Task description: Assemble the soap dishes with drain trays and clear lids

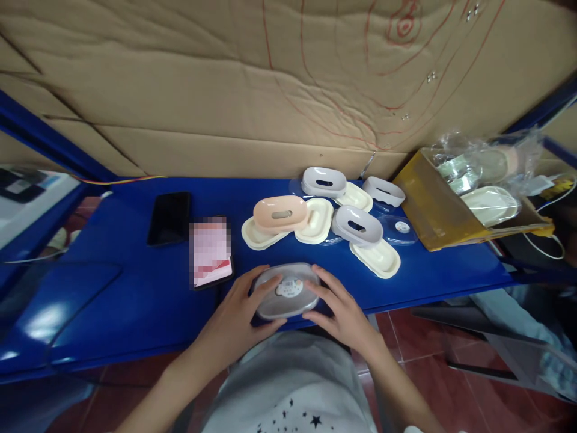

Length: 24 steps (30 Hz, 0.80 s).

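Note:
At the table's front edge lies a grey oval soap dish (270,307) under a clear lid with a round white label. My left hand (246,304) grips its left end, fingers over the top and thumb along the near side. On the opposite end, my right hand (336,304) holds it the same way. Just beyond are a peach slotted oval tray (265,213), cream oval trays (314,221) and pale grey slotted trays (358,225), several of them overlapping. A clear lid (396,231) with a round label rests at their right.
A black phone (169,218) and a second phone with a lit, blurred screen (210,252) lie on the blue table (112,300) to the left. A cardboard box (424,210) of bagged dishes stands at the right, before an upright cardboard sheet (202,78).

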Motion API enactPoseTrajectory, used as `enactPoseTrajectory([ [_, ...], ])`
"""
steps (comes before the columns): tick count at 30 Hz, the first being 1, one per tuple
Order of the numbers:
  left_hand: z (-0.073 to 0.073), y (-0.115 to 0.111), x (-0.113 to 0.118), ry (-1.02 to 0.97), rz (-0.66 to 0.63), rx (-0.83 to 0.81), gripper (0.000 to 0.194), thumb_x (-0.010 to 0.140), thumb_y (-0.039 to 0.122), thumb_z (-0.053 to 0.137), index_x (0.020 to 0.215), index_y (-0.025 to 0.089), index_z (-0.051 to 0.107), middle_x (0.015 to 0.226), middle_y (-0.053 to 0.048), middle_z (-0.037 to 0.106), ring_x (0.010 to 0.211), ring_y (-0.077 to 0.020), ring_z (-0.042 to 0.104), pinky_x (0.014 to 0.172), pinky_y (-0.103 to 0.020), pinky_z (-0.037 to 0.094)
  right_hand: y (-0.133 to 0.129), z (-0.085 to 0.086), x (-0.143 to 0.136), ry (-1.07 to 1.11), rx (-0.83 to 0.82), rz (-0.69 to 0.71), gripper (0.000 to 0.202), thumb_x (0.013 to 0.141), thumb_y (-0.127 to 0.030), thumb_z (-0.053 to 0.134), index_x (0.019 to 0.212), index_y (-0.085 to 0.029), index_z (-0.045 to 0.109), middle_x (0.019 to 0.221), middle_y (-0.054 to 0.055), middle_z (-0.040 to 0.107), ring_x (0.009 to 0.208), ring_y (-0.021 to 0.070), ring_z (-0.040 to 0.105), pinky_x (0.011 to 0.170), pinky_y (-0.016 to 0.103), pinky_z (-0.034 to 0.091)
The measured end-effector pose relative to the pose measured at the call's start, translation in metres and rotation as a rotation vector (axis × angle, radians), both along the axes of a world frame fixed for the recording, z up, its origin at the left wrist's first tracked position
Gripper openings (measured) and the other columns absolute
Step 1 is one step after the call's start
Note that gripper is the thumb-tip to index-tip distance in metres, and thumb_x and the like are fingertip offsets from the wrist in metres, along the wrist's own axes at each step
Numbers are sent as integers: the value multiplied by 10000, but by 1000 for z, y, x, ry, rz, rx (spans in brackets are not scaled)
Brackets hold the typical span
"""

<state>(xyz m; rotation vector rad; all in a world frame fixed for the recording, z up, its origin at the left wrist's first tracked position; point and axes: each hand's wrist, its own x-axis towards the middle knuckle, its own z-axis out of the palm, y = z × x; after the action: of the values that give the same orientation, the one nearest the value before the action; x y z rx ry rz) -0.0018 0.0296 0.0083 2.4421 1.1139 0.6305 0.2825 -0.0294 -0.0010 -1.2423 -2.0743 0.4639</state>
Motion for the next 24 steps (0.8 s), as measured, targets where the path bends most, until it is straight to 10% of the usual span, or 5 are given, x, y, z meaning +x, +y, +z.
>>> enactPoseTrajectory([
  [10, 32, 31, -12, -58, 68, 104, 595, 967, 454, 770, 1507, 352, 542, 1499, -87, 612, 1358, -321, 660, 1156, -534, 574, -2, 0, 4, 100, -47, -63, 767, 1091, -358, 658, 1752, -347, 270, 1789, 136, 358, 1639, 331, 402, 1262, 544, 499],
  [17, 82, 133, -52, 51, 416, 251, 730, 972, 614, 741, 1499, 148, 549, 1427, -118, 663, 1287, -302, 656, 1116, -532, 551, -3, 1, 3, 104, 4, -103, 629, 1118, -351, 603, 1705, -312, 381, 1720, 148, 471, 1570, 306, 512, 1230, 514, 537],
  [24, 81, 212, -66, 185, 343, 112, 716, 1037, 672, 622, 1460, 95, 588, 1350, -80, 701, 1043, -194, 655, 980, -403, 578, 4, 3, 34, -111, 107, -304, 334, 1132, -288, 565, 1444, -294, 683, 1481, 85, 718, 1425, 310, 643, 1186, 564, 537],
])
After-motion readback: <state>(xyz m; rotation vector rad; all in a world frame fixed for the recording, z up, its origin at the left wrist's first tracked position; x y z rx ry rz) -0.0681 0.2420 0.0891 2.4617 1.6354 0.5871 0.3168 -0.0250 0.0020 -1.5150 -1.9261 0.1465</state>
